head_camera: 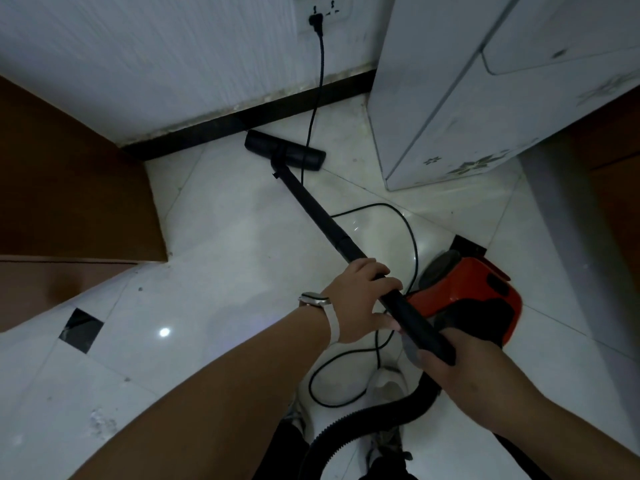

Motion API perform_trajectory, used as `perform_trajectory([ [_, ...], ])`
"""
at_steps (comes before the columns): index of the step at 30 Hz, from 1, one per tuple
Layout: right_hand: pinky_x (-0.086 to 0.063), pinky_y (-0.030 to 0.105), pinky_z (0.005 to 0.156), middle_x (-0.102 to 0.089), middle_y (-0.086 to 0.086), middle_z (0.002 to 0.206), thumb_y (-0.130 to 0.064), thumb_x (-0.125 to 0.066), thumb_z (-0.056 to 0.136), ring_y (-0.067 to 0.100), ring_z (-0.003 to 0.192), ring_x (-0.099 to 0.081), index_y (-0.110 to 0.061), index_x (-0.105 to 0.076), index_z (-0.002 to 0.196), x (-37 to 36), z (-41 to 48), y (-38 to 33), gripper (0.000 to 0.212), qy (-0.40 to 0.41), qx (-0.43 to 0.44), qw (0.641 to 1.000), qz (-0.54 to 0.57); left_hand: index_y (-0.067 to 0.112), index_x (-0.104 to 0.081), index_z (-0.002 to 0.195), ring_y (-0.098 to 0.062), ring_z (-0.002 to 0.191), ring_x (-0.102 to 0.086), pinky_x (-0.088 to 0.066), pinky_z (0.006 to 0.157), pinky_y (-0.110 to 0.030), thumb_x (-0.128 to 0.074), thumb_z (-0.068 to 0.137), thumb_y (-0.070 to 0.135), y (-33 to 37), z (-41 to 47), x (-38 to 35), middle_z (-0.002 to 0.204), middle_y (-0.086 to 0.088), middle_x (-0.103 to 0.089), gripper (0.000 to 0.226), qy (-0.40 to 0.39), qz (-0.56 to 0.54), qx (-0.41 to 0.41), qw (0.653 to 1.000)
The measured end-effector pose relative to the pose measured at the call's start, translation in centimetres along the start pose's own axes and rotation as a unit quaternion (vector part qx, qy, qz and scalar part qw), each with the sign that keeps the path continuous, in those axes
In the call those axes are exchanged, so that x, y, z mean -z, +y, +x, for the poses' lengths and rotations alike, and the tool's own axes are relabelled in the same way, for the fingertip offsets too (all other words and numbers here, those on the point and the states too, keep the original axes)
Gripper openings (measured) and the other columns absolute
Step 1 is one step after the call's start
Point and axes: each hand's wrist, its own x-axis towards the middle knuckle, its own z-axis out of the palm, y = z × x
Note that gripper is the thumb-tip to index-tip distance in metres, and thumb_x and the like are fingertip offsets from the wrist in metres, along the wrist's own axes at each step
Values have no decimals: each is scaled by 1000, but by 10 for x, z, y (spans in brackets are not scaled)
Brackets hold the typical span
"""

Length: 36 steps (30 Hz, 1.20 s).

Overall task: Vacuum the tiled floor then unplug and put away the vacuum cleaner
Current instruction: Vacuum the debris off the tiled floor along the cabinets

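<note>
Both hands, left [353, 303] & right [464, 372], fingers [375, 268] curled on wand [311, 206] — cord [313, 109] at head [284, 150] cd snag, yank plug [316, 20].

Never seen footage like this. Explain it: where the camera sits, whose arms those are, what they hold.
One picture, from a wide-angle camera worn on a person's head, looking down. The arms are that person's own. The left hand and the right hand both grip the black tube of a vacuum cleaner. Its floor head rests on the tiled floor by the wall; the red body sits at the right. The cord runs up to a plug in the wall socket.
</note>
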Motion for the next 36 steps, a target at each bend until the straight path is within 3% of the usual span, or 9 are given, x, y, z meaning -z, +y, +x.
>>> perform_trajectory([
  [7,-48,30,53,-65,2,66,-40,-65,89,15,58,-62,-25,-64,84,-4,9,-7,16,-33,9,999,14,17,-62,123,-34,124,-44,-42,103,-49,-75,75,51,-8,-15,8,126,-12,-58,60,17,21,22,999],
  [15,-53,36,63,-63,0,70,-43,-62,89,18,66,-64,-22,-55,78,-27,31,-62,25,-74,73,991,-87,20,-61,125,-29,121,-44,-38,106,-44,-72,77,54,-53,-62,26,124,-6,-57,60,52,18,102,993],
  [19,-46,28,55,-59,-2,66,-41,-62,90,13,58,-57,-21,-53,75,-31,33,-78,26,-92,88,986,-111,21,-61,125,-28,122,-42,-36,107,-43,-73,76,52,-59,-80,30,126,-5,-56,59,76,-3,128,989],
  [28,-47,28,57,-56,-5,62,-35,-66,89,10,57,-55,-23,-52,68,-16,10,-44,28,-119,87,983,-112,23,-61,123,-23,120,-42,-38,106,-40,-73,76,53,-15,-94,-3,123,-1,-56,57,113,-38,154,981],
  [33,-51,29,65,-66,-2,75,-39,-63,89,13,67,-63,-24,-62,84,-4,-5,-18,16,-148,92,972,-155,21,-64,119,-26,119,-44,-40,104,-42,-77,73,50,16,-98,-37,121,-3,-58,56,141,-63,181,971],
  [36,-44,25,57,-62,-1,72,-40,-63,90,11,61,-57,-23,-58,80,0,-10,-6,20,-163,94,964,-187,21,-62,120,-26,121,-42,-39,105,-44,-77,74,47,32,-104,-55,122,-2,-57,55,151,-75,201,965],
])
